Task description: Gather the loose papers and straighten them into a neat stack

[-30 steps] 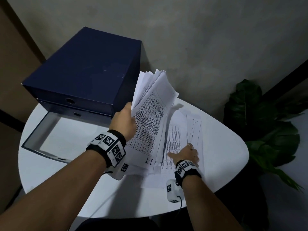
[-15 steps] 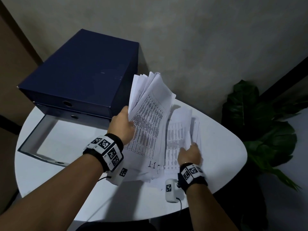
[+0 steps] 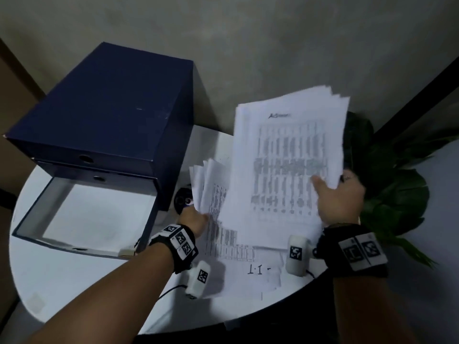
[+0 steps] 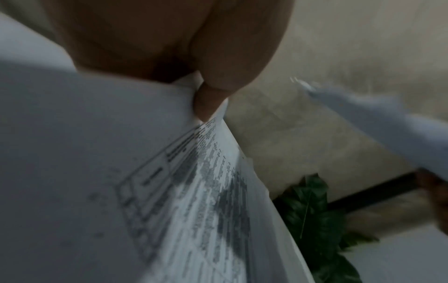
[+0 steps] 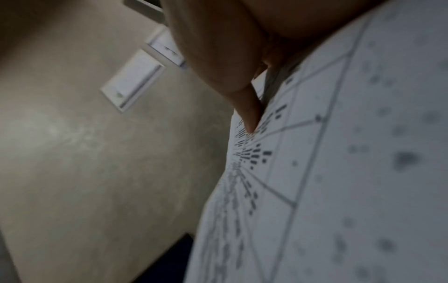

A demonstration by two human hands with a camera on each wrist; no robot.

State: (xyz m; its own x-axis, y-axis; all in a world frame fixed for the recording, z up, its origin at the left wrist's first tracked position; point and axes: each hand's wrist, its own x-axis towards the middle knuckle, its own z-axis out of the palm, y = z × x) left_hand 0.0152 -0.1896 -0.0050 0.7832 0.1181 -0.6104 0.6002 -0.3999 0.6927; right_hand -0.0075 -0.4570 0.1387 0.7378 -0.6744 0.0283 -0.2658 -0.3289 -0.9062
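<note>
My right hand [image 3: 335, 194] holds a bundle of printed sheets [image 3: 285, 157] lifted above the round white table [image 3: 62, 276], thumb on the top page; the right wrist view shows the thumb [image 5: 247, 107] pressed on the bundle [image 5: 339, 172]. My left hand [image 3: 196, 219] grips a second bundle of papers [image 3: 211, 192] standing nearly on edge beside the blue box; its thumb [image 4: 206, 99] pinches that bundle [image 4: 121, 172]. Loose sheets [image 3: 250, 271], one marked "1.1", lie flat on the table under both hands.
A dark blue drawer box [image 3: 106, 112] stands at the back left, its lower drawer [image 3: 94, 219] pulled out and white inside. A small dark round object [image 3: 182, 198] lies by the box. A green plant [image 3: 395, 189] stands beyond the table's right edge.
My right hand went from lying on the sheets on the table to lifting a bundle of them up and to the right. The left hand's bundle has come lower.
</note>
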